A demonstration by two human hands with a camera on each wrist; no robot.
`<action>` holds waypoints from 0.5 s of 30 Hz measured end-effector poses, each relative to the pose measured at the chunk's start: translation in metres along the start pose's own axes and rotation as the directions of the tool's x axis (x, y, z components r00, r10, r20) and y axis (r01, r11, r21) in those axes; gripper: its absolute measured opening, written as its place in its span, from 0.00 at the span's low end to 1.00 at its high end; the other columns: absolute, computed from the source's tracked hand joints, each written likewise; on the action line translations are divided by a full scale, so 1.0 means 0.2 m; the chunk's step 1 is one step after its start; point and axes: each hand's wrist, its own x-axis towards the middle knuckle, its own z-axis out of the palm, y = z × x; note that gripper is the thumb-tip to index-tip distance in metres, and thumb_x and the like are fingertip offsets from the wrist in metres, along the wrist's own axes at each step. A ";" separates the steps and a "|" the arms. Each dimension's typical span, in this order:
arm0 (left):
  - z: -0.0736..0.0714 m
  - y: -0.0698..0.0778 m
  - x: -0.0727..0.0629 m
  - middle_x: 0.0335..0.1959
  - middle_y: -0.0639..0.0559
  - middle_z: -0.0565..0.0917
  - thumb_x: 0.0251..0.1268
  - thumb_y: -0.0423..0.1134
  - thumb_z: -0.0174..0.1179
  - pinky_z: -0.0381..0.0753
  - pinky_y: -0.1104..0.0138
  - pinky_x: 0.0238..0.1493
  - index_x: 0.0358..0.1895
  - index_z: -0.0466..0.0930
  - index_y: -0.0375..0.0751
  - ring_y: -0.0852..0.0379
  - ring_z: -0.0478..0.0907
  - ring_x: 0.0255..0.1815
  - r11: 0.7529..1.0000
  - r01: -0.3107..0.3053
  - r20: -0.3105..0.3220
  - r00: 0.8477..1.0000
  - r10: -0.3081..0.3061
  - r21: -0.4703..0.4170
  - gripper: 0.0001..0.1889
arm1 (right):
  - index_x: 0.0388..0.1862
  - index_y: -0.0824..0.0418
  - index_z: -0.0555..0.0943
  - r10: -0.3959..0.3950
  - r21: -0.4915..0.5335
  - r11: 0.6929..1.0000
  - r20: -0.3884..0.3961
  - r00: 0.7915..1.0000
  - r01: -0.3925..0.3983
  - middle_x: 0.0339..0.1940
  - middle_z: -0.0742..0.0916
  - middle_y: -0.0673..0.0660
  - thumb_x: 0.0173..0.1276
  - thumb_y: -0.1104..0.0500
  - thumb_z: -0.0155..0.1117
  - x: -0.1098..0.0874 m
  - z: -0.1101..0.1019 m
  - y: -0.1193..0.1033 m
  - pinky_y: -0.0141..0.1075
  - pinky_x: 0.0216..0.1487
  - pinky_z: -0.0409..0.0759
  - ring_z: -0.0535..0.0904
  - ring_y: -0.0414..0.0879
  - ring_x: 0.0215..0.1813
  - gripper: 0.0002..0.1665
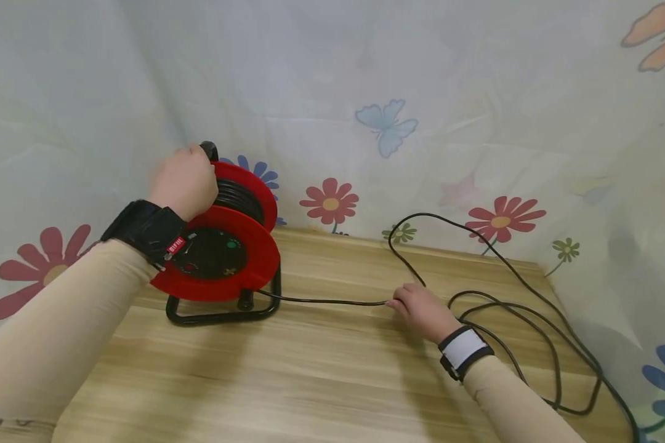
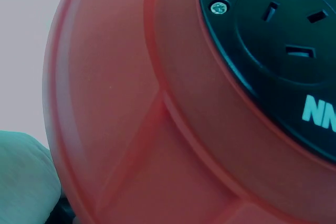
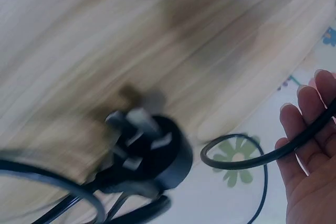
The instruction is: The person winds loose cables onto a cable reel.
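A red cable reel (image 1: 255, 255) stands on its black tubular frame at the left of the table, with black cable wound between its two flanges. My left hand (image 1: 185, 181) grips the black handle at the top of the reel; most of that grip is hidden behind the hand. In the left wrist view, the red flange (image 2: 115, 103) and a black socket panel (image 2: 252, 40) fill the picture. To the right, my right hand (image 1: 423, 312) holds the black cable (image 1: 327, 301), which runs fairly straight to the reel's lower edge. The right wrist view shows the cable lying across curled fingers (image 3: 312, 108).
Loose loops of cable (image 1: 554, 357) spread over the wooden table (image 1: 310, 375) at the right. A black three-pin plug (image 3: 176, 153) hangs near the right wrist camera. Behind the table stands a white sheet (image 1: 310, 74) printed with flowers and butterflies.
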 end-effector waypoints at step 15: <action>0.03 0.21 -0.07 0.36 0.24 0.78 0.69 0.33 0.47 0.80 0.45 0.37 0.56 0.63 0.10 0.32 0.79 0.35 0.986 -0.167 -0.057 0.984 0.169 0.026 0.24 | 0.32 0.52 0.80 0.122 0.045 0.992 -0.074 0.990 -0.119 0.26 0.77 0.44 0.72 0.46 0.58 -0.13 -0.10 0.14 0.39 0.32 0.70 0.70 0.41 0.30 0.13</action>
